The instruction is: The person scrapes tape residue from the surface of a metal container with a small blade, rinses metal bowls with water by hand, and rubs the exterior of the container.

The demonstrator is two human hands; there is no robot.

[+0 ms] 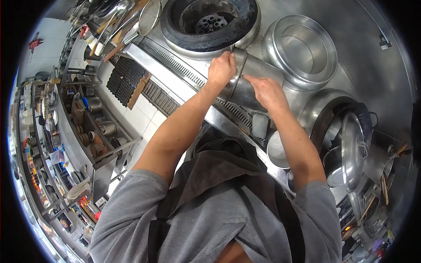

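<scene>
A stainless-steel cylinder point(262, 72) with a raised band lies on its side on the steel stove top. My left hand point(222, 68) is closed in a fist at its left end, close to the band; what the fingers grip is hidden. Against the cylinder's front side, my right hand point(267, 92) has its index finger stretched toward the band and its other fingers partly hidden. Just beyond my left hand sits a black wok burner ring point(239, 37). Behind the cylinder stands a round steel pot point(272, 37) with a wide rim.
A slotted drain channel point(175, 65) runs along the stove's front edge. At right are a steel lid point(352, 151), a wok burner and a white bowl point(276, 151). A mesh strainer point(149, 17) lies at upper left. Shelves with pans point(94, 104) and a black mat point(126, 79) are at left.
</scene>
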